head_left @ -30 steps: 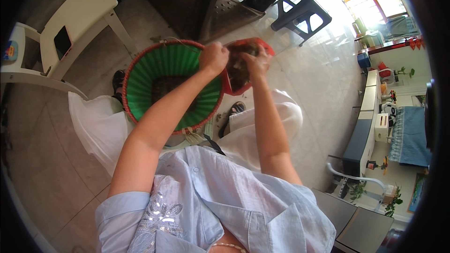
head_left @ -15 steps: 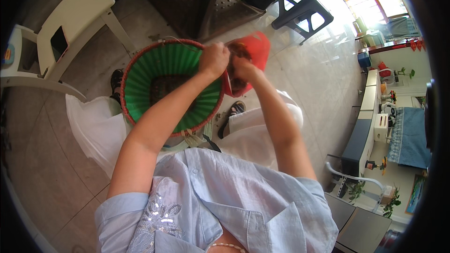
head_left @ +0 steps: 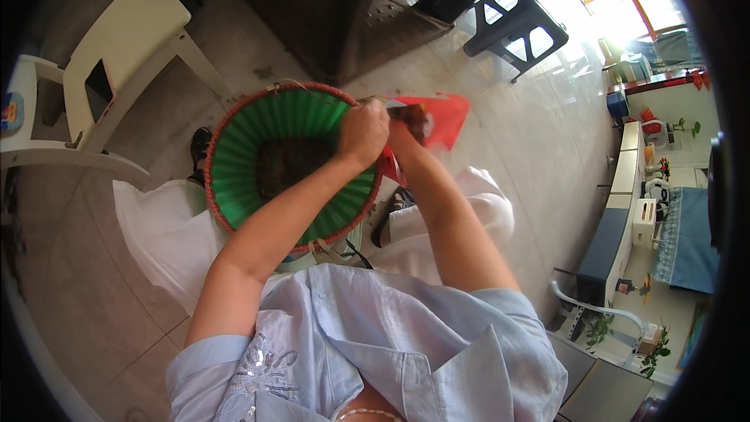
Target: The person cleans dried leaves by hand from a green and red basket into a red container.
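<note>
A round basket [head_left: 293,248] with a reddish woven rim and a green ribbed lining stands between my feet, dark at its bottom. At its right rim, my left hand [head_left: 365,133] is closed in a fist, gripping the edge of a red bag [head_left: 449,119]. The bag hangs just outside the basket, its mouth toward me. My right hand [head_left: 400,139] reaches into that mouth, touching dark brown clumped contents [head_left: 414,119]. Its fingers are hidden and blurred, so what they hold does not show.
A white chair [head_left: 129,31] stands at the left. Beyond the basket is a dark table base [head_left: 344,23], with a dark grey stool [head_left: 519,27] to its right. Small dark crumbs lie on the tiled floor [head_left: 500,141]. Low cabinets [head_left: 609,227] line the right side.
My right hand has shifted left within the bag toward my left hand. The red bag's far side now stretches further right and looks flatter. The whole view has tilted slightly.
</note>
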Tool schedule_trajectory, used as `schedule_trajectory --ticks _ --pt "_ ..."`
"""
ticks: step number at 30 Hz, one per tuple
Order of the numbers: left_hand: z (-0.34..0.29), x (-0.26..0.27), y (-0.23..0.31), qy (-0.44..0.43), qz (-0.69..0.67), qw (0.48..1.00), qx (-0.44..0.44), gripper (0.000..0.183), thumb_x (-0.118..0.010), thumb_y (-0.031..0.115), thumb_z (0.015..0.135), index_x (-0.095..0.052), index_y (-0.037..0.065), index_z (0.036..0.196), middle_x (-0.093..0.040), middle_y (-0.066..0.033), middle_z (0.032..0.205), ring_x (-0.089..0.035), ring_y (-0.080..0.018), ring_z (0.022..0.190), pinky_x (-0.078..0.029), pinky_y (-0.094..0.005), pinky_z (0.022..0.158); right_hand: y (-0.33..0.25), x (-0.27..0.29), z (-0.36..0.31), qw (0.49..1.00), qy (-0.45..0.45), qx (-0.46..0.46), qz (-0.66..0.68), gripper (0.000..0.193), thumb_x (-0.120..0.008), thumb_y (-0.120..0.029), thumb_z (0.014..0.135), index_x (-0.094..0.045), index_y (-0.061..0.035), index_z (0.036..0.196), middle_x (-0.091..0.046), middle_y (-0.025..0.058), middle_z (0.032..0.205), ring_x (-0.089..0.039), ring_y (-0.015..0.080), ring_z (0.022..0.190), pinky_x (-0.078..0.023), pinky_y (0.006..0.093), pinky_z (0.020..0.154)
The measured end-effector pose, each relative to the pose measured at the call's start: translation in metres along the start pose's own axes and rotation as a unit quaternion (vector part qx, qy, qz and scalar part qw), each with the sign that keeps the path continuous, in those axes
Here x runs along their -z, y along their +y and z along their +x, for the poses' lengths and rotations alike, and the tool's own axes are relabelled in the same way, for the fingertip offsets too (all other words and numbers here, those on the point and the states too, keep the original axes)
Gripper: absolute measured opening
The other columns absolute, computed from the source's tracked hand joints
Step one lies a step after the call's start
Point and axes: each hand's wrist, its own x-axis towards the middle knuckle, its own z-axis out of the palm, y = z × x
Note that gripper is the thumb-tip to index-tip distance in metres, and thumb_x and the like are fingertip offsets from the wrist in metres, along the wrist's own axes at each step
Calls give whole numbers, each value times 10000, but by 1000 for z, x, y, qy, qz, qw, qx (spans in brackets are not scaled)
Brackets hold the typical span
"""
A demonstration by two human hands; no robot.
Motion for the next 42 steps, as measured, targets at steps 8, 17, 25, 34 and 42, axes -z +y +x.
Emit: schedule_trajectory --ticks 8,17,25,34,42 --pt "6 12 -20 -27 -19 999 8 171 -580 154 790 -592 -7 733 -592 -212 685 -599 -367 674 -458 -422 569 -22 77 -44 994 -57 93 -21 293 -578 -169 736 -642 -58 999 -627 158 1036 -607 288 973 -497 389 794" --pt "3 50 -28 -64 -52 996 -34 205 -560 218 841 -598 17 854 -620 -172 747 -627 -255 673 -474 -342 613 3 157 -142 985 125 78 -93 242 -607 -183 724 -630 -144 962 -629 91 882 -617 285 800 -502 396 664" --pt "-24 103 -147 -161 70 979 103 163 -515 153 806 -597 13 810 -620 -120 679 -622 -185 597 -479 -308 558 -139 170 -190 924 296 235 64 167 -564 -34 663 -565 -59 829 -579 118 867 -601 291 788 -500 385 649" --pt "-79 27 -287 -435 215 844 227 361 -529 35 698 -536 -18 1055 -525 -248 1111 -531 -339 1043 -433 -394 867 -183 -7 -18 967 -147 210 1 356 -416 -161 870 -544 -34 1176 -513 196 1229 -513 321 1127 -428 429 919" --pt "-114 6 -334 -372 226 883 174 698 -489 -34 697 -273 11 1359 -290 -207 1393 -289 -332 1286 -228 -358 1080 -201 -137 43 968 21 246 -38 463 -432 -169 822 -438 -37 1266 -337 194 1371 -418 384 1167 -395 471 932"
